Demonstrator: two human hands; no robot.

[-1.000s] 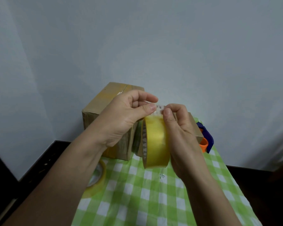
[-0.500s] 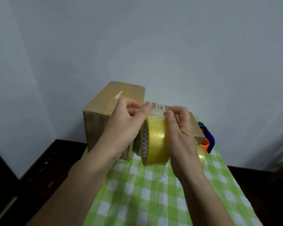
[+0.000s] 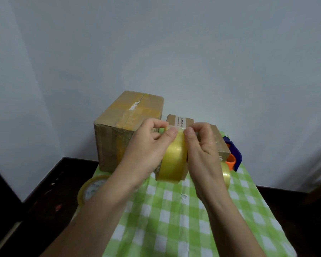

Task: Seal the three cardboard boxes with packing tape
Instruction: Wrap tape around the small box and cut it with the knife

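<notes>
Two bare forearms reach in over the checked cloth (image 3: pixel 174 219). At far left a spare roll (image 3: pixel 90 189) lies flat beside the big box (image 3: pixel 126 127). The left hand (image 3: pixel 146 151), fingers curled, pinches the top edge of the upright tape roll (image 3: pixel 172 160) with its thumb; the right hand (image 3: pixel 202 151) pinches the same edge from the other side. Behind them sit two smaller boxes (image 3: pixel 180 120), then a blue-and-orange tool (image 3: pixel 233 156).
</notes>
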